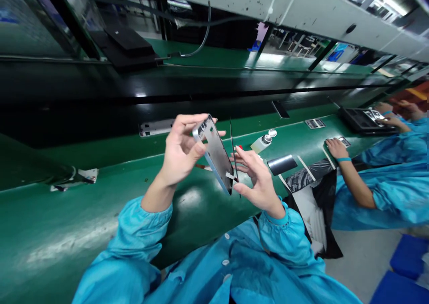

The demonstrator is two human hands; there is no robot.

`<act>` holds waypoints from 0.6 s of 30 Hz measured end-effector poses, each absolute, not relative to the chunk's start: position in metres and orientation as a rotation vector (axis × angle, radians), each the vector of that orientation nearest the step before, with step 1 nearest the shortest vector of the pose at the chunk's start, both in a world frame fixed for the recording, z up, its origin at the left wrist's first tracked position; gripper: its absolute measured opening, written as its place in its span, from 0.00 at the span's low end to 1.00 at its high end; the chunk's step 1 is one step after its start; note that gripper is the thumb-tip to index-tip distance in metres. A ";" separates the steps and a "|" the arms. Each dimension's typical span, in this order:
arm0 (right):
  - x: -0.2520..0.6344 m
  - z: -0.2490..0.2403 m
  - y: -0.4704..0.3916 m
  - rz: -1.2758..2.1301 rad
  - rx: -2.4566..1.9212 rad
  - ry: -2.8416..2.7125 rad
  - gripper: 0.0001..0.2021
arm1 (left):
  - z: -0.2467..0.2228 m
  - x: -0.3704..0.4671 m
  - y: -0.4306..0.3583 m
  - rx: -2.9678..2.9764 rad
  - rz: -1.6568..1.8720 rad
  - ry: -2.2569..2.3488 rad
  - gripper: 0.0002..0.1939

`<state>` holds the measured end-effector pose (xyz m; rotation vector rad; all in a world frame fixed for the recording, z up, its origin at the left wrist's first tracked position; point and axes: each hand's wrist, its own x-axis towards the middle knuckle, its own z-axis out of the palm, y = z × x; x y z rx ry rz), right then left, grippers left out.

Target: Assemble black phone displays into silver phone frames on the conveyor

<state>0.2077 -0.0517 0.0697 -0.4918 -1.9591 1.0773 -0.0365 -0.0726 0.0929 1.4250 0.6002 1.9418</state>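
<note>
My left hand [182, 147] grips a phone frame [216, 154] by its upper edges, thumb on the near side. The frame is tilted, with its silvery inner face turned right and a pale strip [230, 176] near its lower end. My right hand [254, 176] is closed on a thin dark phone panel [233, 150], seen almost edge-on. The panel stands beside the frame's inner face, close to its lower end. Whether the two parts touch there, I cannot tell.
On the green bench [117, 214] are a small bottle [261, 142], a curved dark sheet [282, 164] and a metal plate [156, 127]. A dark belt [100, 87] runs behind. At right, a co-worker's hand [337, 148] rests near a black tray [360, 120].
</note>
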 end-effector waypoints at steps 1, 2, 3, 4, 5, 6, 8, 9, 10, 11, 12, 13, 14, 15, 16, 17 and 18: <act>0.203 0.069 -0.052 1.053 -0.525 -1.961 0.40 | 0.091 -0.034 -0.072 1.460 1.929 0.609 0.25; 0.198 0.069 -0.052 1.029 -0.550 -1.967 0.41 | 0.089 -0.032 -0.072 1.487 1.920 0.625 0.24; 0.195 0.068 -0.051 1.000 -0.560 -1.976 0.42 | 0.088 -0.031 -0.072 1.501 1.917 0.649 0.24; 0.192 0.068 -0.051 0.965 -0.556 -1.986 0.42 | 0.087 -0.030 -0.073 1.512 1.924 0.669 0.25; 0.190 0.067 -0.050 0.925 -0.540 -1.998 0.41 | 0.087 -0.030 -0.073 1.525 1.940 0.677 0.25; 0.189 0.067 -0.050 0.884 -0.521 -2.012 0.41 | 0.086 -0.031 -0.074 1.544 1.953 0.675 0.25; 0.188 0.066 -0.049 0.815 -0.500 -2.045 0.41 | 0.085 -0.033 -0.075 1.577 1.954 0.667 0.25; 0.189 0.066 -0.048 0.791 -0.500 -2.060 0.42 | 0.084 -0.034 -0.075 1.591 1.940 0.656 0.25; 0.189 0.065 -0.048 0.774 -0.505 -2.074 0.42 | 0.083 -0.035 -0.075 1.599 1.923 0.640 0.26; 0.189 0.064 -0.047 0.764 -0.510 -2.084 0.42 | 0.082 -0.035 -0.074 1.602 1.907 0.625 0.26; 0.189 0.064 -0.047 0.761 -0.513 -2.089 0.43 | 0.081 -0.036 -0.074 1.599 1.898 0.608 0.27; 0.189 0.063 -0.047 0.764 -0.515 -2.089 0.43 | 0.080 -0.036 -0.073 1.594 1.898 0.597 0.27; 0.189 0.062 -0.046 0.768 -0.515 -2.088 0.43 | 0.079 -0.035 -0.072 1.590 1.902 0.592 0.27; 0.189 0.062 -0.046 0.770 -0.516 -2.086 0.43 | 0.079 -0.035 -0.072 1.588 1.909 0.590 0.27; 0.188 0.061 -0.046 0.769 -0.513 -2.085 0.42 | 0.079 -0.034 -0.072 1.588 1.919 0.587 0.27; 0.188 0.061 -0.046 0.765 -0.504 -2.081 0.42 | 0.079 -0.033 -0.072 1.591 1.928 0.582 0.27; 0.187 0.060 -0.046 0.764 -0.488 -2.074 0.41 | 0.079 -0.033 -0.072 1.598 1.934 0.578 0.27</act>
